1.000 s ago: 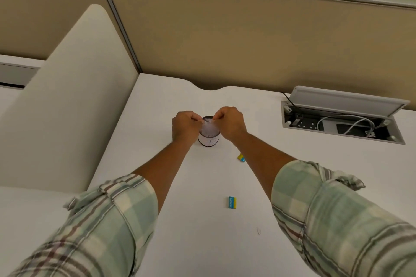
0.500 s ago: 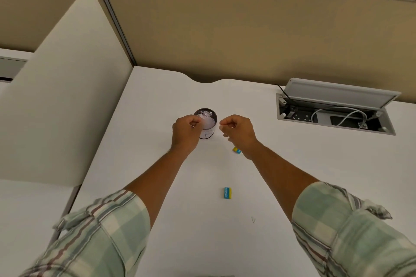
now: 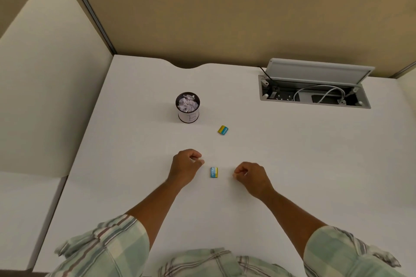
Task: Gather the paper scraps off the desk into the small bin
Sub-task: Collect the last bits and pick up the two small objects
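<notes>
Both hands drawn back from small bin (image 3: 187, 107), now well nearer body; left hand (image 3: 185, 167) and right hand (image 3: 251, 177) loosely curled, pinching nothing visible, flanking blue-yellow scrap (image 3: 214, 172), long axis toward bin, left marginally closer; second scrap (image 3: 223, 130) right of bin.

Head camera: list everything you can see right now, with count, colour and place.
Small bin: one, dark with white label, desk centre-left.
Paper scraps: several, white, crumpled inside the bin.
Small packets: two, yellow and blue; one right of the bin, one between the hands.
Cable box: one, grey, lid raised, desk's back right, white cable inside.
Desk: one, white.
Partition: tan, behind desk.
Left hand: curled, holding nothing visible.
Right hand: curled, holding nothing visible.
</notes>
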Motion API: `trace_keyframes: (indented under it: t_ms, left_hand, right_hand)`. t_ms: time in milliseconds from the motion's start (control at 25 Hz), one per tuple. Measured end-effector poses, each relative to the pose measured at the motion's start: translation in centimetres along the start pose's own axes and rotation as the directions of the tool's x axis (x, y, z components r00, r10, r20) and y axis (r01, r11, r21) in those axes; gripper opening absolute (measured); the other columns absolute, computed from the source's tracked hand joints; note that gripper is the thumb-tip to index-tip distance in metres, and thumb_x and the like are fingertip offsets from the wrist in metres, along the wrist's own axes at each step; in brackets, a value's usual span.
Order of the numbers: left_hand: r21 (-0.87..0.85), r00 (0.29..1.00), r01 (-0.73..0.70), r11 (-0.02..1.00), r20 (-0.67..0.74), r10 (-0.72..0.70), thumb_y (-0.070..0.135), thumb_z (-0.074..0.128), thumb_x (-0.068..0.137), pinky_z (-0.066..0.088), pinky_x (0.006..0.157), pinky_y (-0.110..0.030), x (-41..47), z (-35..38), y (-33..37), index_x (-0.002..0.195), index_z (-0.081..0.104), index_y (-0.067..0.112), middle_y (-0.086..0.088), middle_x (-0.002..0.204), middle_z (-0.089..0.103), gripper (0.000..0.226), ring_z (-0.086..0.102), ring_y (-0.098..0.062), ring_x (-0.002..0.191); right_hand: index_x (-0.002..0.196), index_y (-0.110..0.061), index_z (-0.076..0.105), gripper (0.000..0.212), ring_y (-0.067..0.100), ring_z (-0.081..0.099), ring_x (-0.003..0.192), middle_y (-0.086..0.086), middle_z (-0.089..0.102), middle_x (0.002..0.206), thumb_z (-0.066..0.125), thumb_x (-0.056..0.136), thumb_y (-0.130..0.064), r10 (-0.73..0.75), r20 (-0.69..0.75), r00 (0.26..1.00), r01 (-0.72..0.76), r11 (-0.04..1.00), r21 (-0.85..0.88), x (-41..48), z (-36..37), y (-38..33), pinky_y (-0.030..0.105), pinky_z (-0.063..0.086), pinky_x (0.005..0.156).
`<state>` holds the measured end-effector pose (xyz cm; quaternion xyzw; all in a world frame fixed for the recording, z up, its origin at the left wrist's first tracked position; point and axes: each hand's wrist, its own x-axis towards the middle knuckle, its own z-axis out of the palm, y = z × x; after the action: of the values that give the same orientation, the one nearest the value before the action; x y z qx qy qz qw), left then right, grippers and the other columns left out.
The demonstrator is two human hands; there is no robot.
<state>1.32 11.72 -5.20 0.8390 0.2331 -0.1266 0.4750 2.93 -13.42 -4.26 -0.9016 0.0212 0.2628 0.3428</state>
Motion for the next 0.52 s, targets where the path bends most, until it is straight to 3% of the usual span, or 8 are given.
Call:
trace_keyframes:
  t_ms: [120, 240, 400, 520]
  left_hand:
    - [0.067, 0.997, -0.016, 0.998, 0.070, 0.012, 0.023, 0.081, 0.081, 0.046, 0.077, -0.012, -1.4, 1.5, -0.9, 0.102, 0.074, 0.017, 0.006, 0.101, 0.070, 0.023, 0.065, -0.009, 0.092]
    - [0.097, 0.994, -0.055, 0.994, 0.103, 0.045, 0.021, 0.083, 0.080, 0.050, 0.084, -0.019, -2.3, 2.2, -1.2, 0.106, 0.072, 0.017, 0.002, 0.105, 0.068, 0.029, 0.063, -0.010, 0.095]
    - [0.097, 0.996, -0.046, 0.994, 0.081, 0.038, 0.020, 0.084, 0.079, 0.048, 0.083, -0.018, -2.5, 2.4, -1.3, 0.108, 0.070, 0.016, 0.001, 0.106, 0.065, 0.033, 0.060, -0.010, 0.094]
    - [0.128, 0.994, -0.065, 0.990, 0.096, 0.053, 0.020, 0.084, 0.079, 0.050, 0.087, -0.022, -2.8, 2.7, -1.4, 0.110, 0.069, 0.017, 0.001, 0.109, 0.062, 0.034, 0.059, -0.012, 0.099]
  right_hand:
    - [0.078, -0.027, 0.066, 0.013, 0.011, 0.062, 0.077, -0.009, 0.066, 0.081, 0.079, 0.078, -0.030, 0.055, 0.037, 0.998, -0.050, 0.991, -0.126, -2.2, 0.6, 2.8, 0.030, 0.052, 0.070]
    - [0.089, -0.030, 0.063, 0.016, 0.011, 0.058, 0.084, -0.010, 0.059, 0.088, 0.075, 0.082, -0.037, 0.008, 0.059, 0.998, 0.007, 0.967, -0.253, -3.4, 1.5, 4.0, 0.027, 0.045, 0.069]
    - [0.089, -0.024, 0.061, 0.008, 0.014, 0.057, 0.086, -0.008, 0.058, 0.092, 0.064, 0.093, -0.029, -0.008, 0.054, 0.998, 0.027, 0.932, -0.361, -3.8, 2.4, 4.2, 0.030, 0.048, 0.071]
    - [0.081, -0.024, 0.055, 0.017, 0.015, 0.057, 0.084, -0.006, 0.057, 0.092, 0.060, 0.097, -0.024, -0.023, 0.063, 0.998, 0.045, 0.924, -0.379, -3.9, 2.8, 4.1, 0.030, 0.051, 0.071]
